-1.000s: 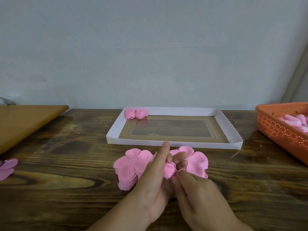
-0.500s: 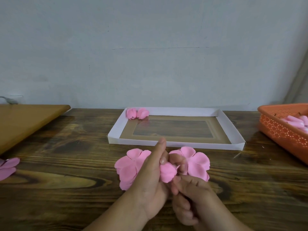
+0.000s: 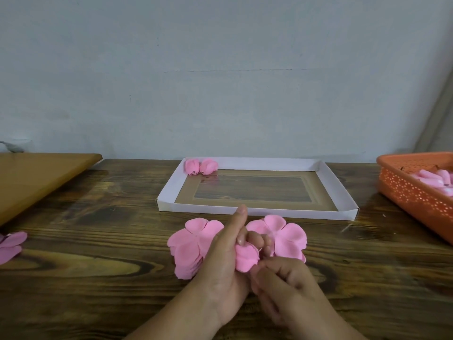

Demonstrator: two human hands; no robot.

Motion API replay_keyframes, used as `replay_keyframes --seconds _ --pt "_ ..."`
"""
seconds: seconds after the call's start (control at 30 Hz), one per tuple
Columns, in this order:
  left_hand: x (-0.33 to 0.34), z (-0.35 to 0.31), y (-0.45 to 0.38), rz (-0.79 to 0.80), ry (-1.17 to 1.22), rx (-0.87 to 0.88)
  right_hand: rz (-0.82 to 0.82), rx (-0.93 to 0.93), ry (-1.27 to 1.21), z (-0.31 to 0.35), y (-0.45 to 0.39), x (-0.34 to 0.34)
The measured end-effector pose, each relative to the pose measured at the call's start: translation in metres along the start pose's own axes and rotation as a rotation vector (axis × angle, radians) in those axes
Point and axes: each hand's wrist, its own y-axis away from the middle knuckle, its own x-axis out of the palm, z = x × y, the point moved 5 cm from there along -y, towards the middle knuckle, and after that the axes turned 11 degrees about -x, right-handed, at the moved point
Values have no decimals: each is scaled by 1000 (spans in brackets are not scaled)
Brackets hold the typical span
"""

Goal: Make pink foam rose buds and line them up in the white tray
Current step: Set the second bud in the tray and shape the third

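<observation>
Table [image 3: 98, 278]: dark wood, fills lower frame.
White tray [image 3: 169, 192]: centre frame, beyond the hands.
Orange basket [image 3: 414, 195]: right edge, holds pale pink pieces; count unclear.
Petal stacks: two, left stack [image 3: 190, 246] and right stack [image 3: 290, 238], lower centre.
Finished buds [image 3: 201, 166]: two, touching, tray's upper-left corner.
Progress: judged early; most of the row remains.
Left hand [image 3: 220, 273]: fingers curled around bud in progress [image 3: 245, 260], lower centre.
Right hand [image 3: 282, 285]: fingertips pinching at its base.

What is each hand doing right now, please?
Left hand: holding the pink foam bud, index finger straight.
Right hand: fingers curled beside the bud; whether it grips anything cannot be told.
</observation>
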Motion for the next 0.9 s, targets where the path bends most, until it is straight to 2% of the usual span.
replay_keyframes --seconds 0.13,0.2,0.27,0.33,0.37,0.5,0.53,0.6,0.63,0.73,0.9 --pt "-1 -3 0 31 64 47 -16 333 -597 -9 2 11" --pt "-2 -4 -1 23 68 60 6 387 -711 -10 2 16" --pt "-5 -5 -3 -33 50 65 20 389 -704 -12 3 18" --pt "-8 -4 -4 -92 38 56 16 331 -513 -13 3 16" --pt "-9 -3 -5 -107 43 54 10 249 -326 -13 3 12" --pt "-10 -2 -6 -140 25 40 26 -367 725 14 6 6" --pt "-10 -1 -6 -147 32 41 34 -463 872 18 7 8" --pt "-11 -2 -7 -152 59 55 32 -573 952 17 8 12" --pt "-11 -1 -8 -147 59 54 48 -553 914 18 7 13" --pt "-9 1 -7 -104 26 44 21 -366 590 11 3 6" --pt "-8 -1 -4 -39 67 66 -13 79 -193 3 3 10"
